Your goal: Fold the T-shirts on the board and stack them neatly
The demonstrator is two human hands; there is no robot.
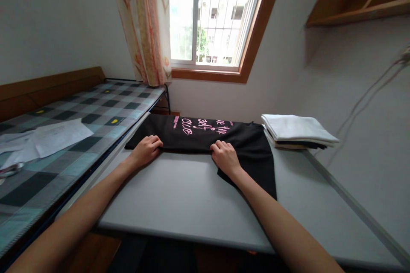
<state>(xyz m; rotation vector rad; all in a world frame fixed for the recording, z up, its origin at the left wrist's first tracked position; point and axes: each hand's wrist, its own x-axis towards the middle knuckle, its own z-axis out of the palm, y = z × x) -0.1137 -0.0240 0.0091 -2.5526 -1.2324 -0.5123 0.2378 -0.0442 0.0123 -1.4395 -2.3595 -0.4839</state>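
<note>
A black T-shirt with pink lettering lies sideways across the far part of the table, its near edge folded in a straight line. At the left end of that edge, my left hand has its fingers curled closed on the cloth. My right hand grips the same edge farther right, fingers bent and thumb side hidden. Beyond my right wrist, a flap of the shirt spreads toward me, partly under my forearm.
Folded clothes, white on top with darker layers beneath, are stacked at the table's right rear. The pale table adjoins a bed with a checked mattress on the left, where papers lie. A curtain hangs by the window.
</note>
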